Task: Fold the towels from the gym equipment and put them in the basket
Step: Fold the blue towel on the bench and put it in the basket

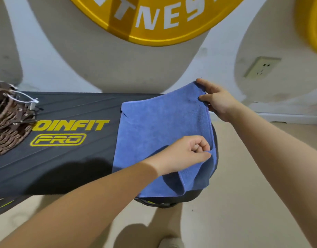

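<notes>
While both hands pinch it, towel (154, 126) drapes bench (64, 158).

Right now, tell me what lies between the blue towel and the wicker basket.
Head view: only bare black bench padding with yellow lettering between blue towel and wicker basket.

A single head-worn wide-angle view looks forward and down, close over the bench (64, 158), with the wall (46, 59) just behind and the floor (234, 203) below.
</notes>
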Available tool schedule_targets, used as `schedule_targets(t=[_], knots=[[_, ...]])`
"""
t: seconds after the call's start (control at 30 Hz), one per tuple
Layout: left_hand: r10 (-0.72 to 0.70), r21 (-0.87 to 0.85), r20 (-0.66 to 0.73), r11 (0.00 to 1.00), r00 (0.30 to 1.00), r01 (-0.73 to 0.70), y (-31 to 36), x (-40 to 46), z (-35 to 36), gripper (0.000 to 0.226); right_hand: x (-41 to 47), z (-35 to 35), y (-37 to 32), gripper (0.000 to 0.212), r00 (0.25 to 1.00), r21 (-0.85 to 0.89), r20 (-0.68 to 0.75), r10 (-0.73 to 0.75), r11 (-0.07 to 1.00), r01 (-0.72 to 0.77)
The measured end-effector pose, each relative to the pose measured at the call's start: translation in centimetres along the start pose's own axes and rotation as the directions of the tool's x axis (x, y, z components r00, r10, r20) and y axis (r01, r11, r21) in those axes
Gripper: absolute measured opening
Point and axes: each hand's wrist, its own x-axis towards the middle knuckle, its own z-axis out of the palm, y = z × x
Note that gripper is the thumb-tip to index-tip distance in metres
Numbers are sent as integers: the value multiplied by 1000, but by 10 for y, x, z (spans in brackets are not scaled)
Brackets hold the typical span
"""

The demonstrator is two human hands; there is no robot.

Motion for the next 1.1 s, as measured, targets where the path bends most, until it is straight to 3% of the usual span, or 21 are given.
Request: schedule_targets(t=[0.13,0.23,0.3,0.37,0.53,0.6,0.77,0.87,0.93,1.1], knots=[[-30,234,48,972,998,18,-6,24,25,5,11,-24,31,61,997,-47,-70,43,998,-46],[-152,425,29,896,988,126,-25,35,23,16,18,-22,69,56,991,-190,-84,106,974,-120],[-121,505,-109,848,987,160,-39,42,6,16,23,-18,85,54,992,-308,-103,74,946,-102],[-15,583,-285,791,958,186,-49,50,-20,17,29,-16,90,46,985,-301,-161,58,948,-105],[87,618,-576,697,813,363,-67,68,-99,28,46,-11,95,32,966,-273,-254,53,954,-124],[107,669,-588,622,802,408,-72,75,-122,33,54,-11,95,32,952,-265,-302,46,955,-130],[24,810,-509,353,860,469,-77,88,-142,37,68,-12,92,33,928,-292,-367,61,940,-177],[-10,771,-530,411,848,487,-78,88,-144,28,74,-10,93,12,915,-201,-391,99,961,-190],[-28,760,-524,436,851,482,-78,88,-148,25,78,-11,95,20,906,-125,-404,125,974,-190],[-18,829,-482,313,876,462,-73,81,-174,23,82,-9,99,29,899,-42,-417,133,985,-165]])
